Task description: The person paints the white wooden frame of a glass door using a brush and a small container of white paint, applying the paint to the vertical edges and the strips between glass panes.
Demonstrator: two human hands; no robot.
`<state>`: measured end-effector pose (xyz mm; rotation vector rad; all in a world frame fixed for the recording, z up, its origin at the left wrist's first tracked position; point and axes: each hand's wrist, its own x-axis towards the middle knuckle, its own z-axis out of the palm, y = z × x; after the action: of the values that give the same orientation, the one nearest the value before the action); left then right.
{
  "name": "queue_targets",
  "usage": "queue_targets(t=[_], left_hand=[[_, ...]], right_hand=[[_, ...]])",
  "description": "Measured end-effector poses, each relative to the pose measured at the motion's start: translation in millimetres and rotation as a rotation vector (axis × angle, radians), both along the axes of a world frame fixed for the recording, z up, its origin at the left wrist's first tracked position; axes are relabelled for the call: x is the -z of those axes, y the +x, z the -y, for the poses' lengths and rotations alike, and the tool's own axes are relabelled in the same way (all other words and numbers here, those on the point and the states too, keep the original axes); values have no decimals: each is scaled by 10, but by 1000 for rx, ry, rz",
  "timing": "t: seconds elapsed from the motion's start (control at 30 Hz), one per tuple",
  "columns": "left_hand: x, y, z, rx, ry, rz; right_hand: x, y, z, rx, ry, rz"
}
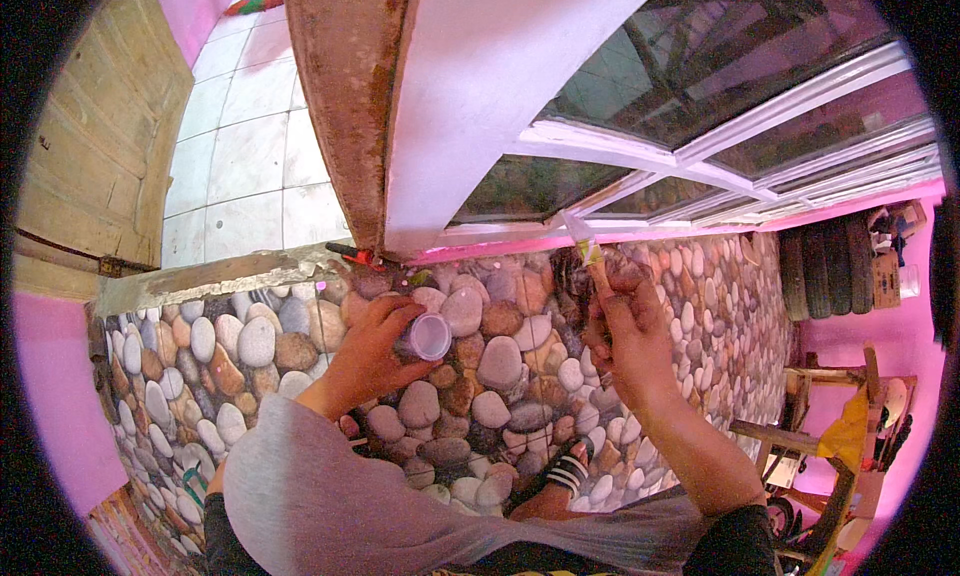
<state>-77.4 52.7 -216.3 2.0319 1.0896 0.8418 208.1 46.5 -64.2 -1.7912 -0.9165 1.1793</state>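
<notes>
Brush (588, 249) is gripped by the handle in the right hand (638, 344), right of centre in the view, bristles pointing up toward the window (622, 156). The tip overlaps the lower white rail, just above the pink strip (500, 247); actual contact cannot be confirmed.

The step in hand is judged to be coating that rail. Good practice calls for a lightly loaded brush, its bristle edge laid along the rail, and short, even strokes drawn parallel to the glass. The points of risk are the glass above and the pink strip below, where a stray stroke would leave a smear. A steady wrist and a low, nearby cup should limit drips on the pebble-patterned floor (500, 361).

Containers: one small, round cup (430, 336), near the centre, is held in the left hand (372, 354), fingers curled about its side, mouth facing up toward the viewer. The inside reads pale; whether that is paint or bare plastic cannot be told, nor can the level. It should be kept upright.

A brown box (886, 279) stands beside stacked tyres (825, 271), right edge of the view; its contents are not visible.
</notes>
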Motion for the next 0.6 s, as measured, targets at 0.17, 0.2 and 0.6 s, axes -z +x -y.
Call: queue_targets(t=[0.17,0.2,0.6], left_hand=[[-21,-32,-1,-4,6,0],[-21,-38,1,-8,6,2],[-54,-27,-3,-7,31,8]], right_hand=[[-215,-48,52,-2,76,-49],[-269,-78,69,25,92,-36],[-62,-10,71,7,43,13]])
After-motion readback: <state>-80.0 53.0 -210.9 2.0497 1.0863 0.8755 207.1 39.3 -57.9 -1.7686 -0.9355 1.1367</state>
